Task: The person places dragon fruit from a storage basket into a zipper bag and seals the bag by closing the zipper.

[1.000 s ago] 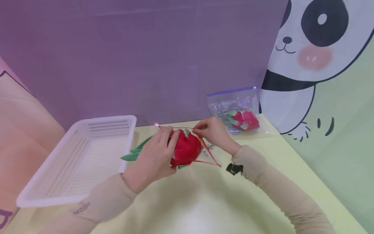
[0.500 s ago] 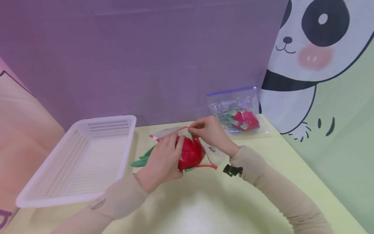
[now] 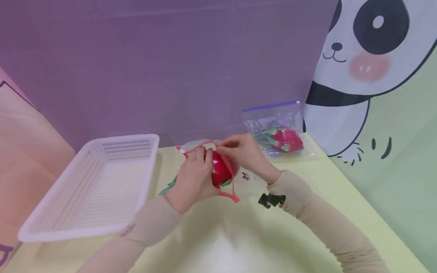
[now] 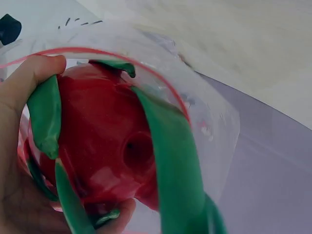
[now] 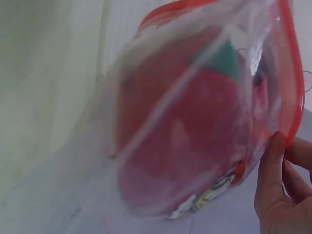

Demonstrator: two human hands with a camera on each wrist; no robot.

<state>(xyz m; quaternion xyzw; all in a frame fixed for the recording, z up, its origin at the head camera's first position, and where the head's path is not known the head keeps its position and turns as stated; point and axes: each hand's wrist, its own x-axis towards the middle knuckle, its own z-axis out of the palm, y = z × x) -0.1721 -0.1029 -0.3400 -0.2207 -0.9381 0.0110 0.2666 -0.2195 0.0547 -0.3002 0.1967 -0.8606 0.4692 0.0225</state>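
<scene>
My left hand (image 3: 194, 174) grips a red artificial dragon fruit (image 3: 221, 170) with green leaves; in the left wrist view, thumb and fingers curl round the fruit (image 4: 107, 131). Its rounded end sits inside the mouth of a clear zip bag (image 3: 250, 184) with a red-edged opening. The long leaves (image 3: 168, 187) stick out to the left. With thumb and fingertips, my right hand (image 3: 244, 151) pinches the bag's red rim. In the right wrist view, the film of the bag (image 5: 161, 107) covers the red fruit, and the right hand (image 5: 285, 185) holds the rim at the right.
A white plastic basket (image 3: 145, 189) stands on the left of the pale yellow table (image 3: 290, 235). At the back right, another dragon fruit (image 3: 288, 139) lies in a clear bag with a purple zip (image 3: 271, 106). A purple wall (image 3: 164, 68) rises behind.
My left hand has moved right with the dragon fruit, and the fruit has slid into the bag's mouth. My right hand has shifted slightly left, still pinching the rim.
</scene>
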